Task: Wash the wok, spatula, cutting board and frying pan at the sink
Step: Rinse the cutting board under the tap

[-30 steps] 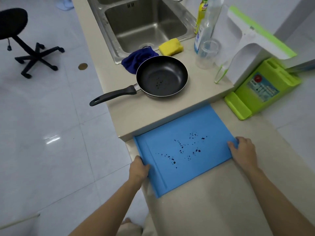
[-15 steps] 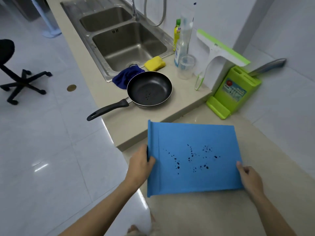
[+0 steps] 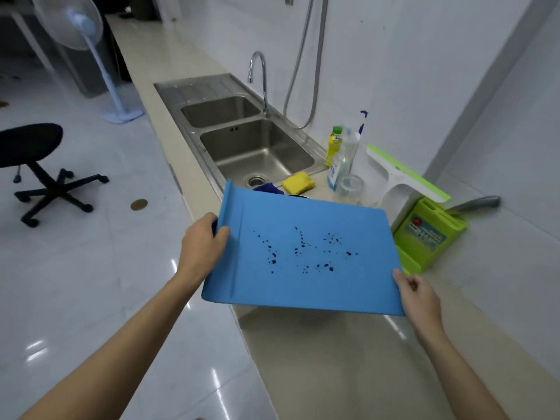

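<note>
The left hand (image 3: 203,244) curls round the ridged left edge of the cutting board (image 3: 306,256), thumb on top; the right hand (image 3: 415,295) pinches its near right corner. The board is a thin, flat blue rectangle (smooth, matte, speckled with dark blue spots), held between both hands, lifted off the beige counter (image 3: 339,359). Just beyond it lie a yellow sponge (image 3: 298,182) and the stainless double sink (image 3: 257,153). A green knife block (image 3: 427,237) stands to the right.
</note>
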Demonstrator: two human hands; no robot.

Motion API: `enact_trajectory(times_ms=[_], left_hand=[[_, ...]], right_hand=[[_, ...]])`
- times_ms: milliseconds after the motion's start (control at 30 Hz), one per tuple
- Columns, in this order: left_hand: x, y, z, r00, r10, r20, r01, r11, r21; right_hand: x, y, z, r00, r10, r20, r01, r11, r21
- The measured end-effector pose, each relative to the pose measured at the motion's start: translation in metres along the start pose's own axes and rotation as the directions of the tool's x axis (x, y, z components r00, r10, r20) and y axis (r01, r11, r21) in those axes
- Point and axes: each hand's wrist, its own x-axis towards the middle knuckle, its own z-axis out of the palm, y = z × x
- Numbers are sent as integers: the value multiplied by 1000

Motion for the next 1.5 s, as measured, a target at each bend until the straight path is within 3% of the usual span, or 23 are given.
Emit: enact_trajectory(times_ms=[133, 367, 667, 933, 1233, 1400, 1500], left_hand=[[48, -46, -51, 994, -37, -99, 37, 999, -8], [144, -161, -153, 983, -100, -154, 105, 994, 21], [269, -263, -229, 986, -133, -101, 140, 988, 64], [372, -282, -200, 995, -82, 59, 76, 992, 98], [533, -255, -149, 992, -49, 116, 33, 989, 142], [619, -239, -117, 976, -25, 215, -12, 985, 172], [657, -228, -93, 966, 13, 258, -63, 981, 185]], right_hand=[[8, -66, 57, 993, -49, 105, 51, 999, -17], [-1, -196, 185, 960, -118, 253, 133, 990, -45], [-3, -296, 323, 937, -65, 345, 106, 989, -101], [50, -324, 386, 973, 70, 221, -33, 986, -164], [168, -338, 473, 956, 219, 196, -207, 975, -78], [221, -342, 515, 944, 314, 96, -310, 949, -54], [237, -349, 527, 929, 354, 107, -350, 935, -49]])
